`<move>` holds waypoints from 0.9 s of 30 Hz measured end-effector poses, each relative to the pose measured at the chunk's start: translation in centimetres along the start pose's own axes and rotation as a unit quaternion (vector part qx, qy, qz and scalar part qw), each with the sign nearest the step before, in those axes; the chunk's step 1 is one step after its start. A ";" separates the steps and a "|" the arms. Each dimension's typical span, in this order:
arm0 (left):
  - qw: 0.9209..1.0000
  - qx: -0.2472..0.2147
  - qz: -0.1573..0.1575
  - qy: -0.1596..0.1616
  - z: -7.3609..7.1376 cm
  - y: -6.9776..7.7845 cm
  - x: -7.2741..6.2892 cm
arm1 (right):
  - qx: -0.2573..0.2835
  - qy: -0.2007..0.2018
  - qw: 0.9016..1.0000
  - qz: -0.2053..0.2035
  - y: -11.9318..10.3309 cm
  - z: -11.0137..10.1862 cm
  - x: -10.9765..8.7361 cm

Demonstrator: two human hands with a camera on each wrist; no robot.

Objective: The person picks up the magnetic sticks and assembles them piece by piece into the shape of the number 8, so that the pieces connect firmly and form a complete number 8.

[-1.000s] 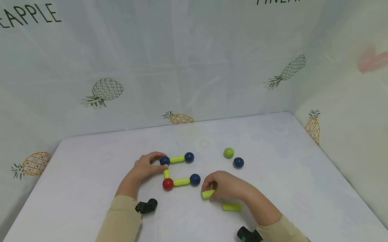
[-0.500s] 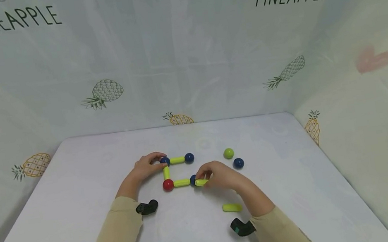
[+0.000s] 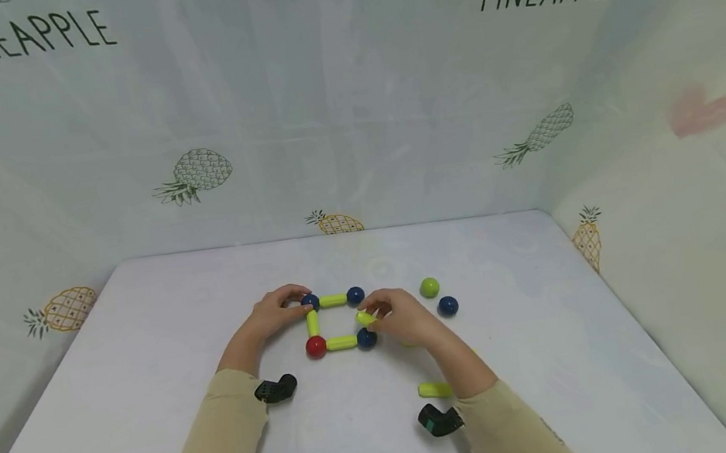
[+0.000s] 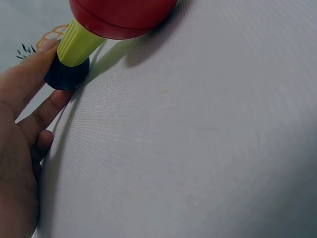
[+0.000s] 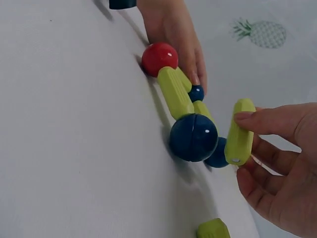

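Note:
My left hand (image 3: 273, 310) holds the far left blue ball (image 4: 67, 74) of a flat frame of balls and building rods on the table. From that ball one yellow-green rod (image 3: 312, 324) runs to a red ball (image 3: 315, 347) in front. Another rod (image 3: 333, 301) leads to the far right blue ball (image 3: 355, 296). A third rod (image 3: 341, 343) joins the red ball to the near right blue ball (image 3: 366, 338). Beside the frame's gap on the right, my right hand (image 3: 405, 318) pinches a yellow-green building rod (image 5: 240, 136), raised and tilted, between thumb and fingers.
A loose green ball (image 3: 429, 287) and a blue ball (image 3: 448, 306) lie to the right of the frame. Nearer, a spare yellow-green rod (image 3: 434, 390) lies partly behind the right forearm. Black wrist cameras (image 3: 276, 390) sit on both arms. A pineapple-print curtain (image 3: 345, 104) surrounds the white table (image 3: 227, 450).
My right hand has carried the rod away from me and slightly left, from in front of the near right blue ball to between the two right balls. The left hand stays put.

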State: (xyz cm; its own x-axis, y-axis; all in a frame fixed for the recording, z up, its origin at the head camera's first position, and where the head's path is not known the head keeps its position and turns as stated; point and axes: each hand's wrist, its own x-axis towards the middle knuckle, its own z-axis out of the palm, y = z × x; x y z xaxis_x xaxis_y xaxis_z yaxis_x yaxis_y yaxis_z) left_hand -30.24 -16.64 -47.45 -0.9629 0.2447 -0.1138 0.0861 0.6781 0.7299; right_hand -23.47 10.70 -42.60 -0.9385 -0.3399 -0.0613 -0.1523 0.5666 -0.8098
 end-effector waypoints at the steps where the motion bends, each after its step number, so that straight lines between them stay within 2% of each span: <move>1: 1.000 -0.001 -0.001 0.002 0.0 0.0 0.0 | 0.008 0.006 1.000 0.000 0.1 0.1 0.1; 9: 1.000 -0.009 -0.002 0.001 0.0 0.0 -0.1 | 0.050 0.043 0.997 0.027 0.9 0.8 1.5; 17: 1.000 -0.006 -0.008 0.001 0.0 0.3 -0.1 | 0.056 0.057 0.996 0.030 1.1 1.3 2.4; 27: 1.000 -0.007 -0.009 0.000 0.1 0.1 -0.1 | 0.075 0.065 0.993 0.064 1.0 1.7 3.0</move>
State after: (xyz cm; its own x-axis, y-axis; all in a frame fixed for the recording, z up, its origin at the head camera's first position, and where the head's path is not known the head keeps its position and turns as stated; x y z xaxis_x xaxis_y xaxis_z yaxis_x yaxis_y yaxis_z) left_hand -30.09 -16.54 -47.38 -0.9644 0.2326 -0.1259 0.0661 0.6729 0.7368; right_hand -25.91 8.99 -44.61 -0.9809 -0.1666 -0.1004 0.0090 0.4770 -0.8789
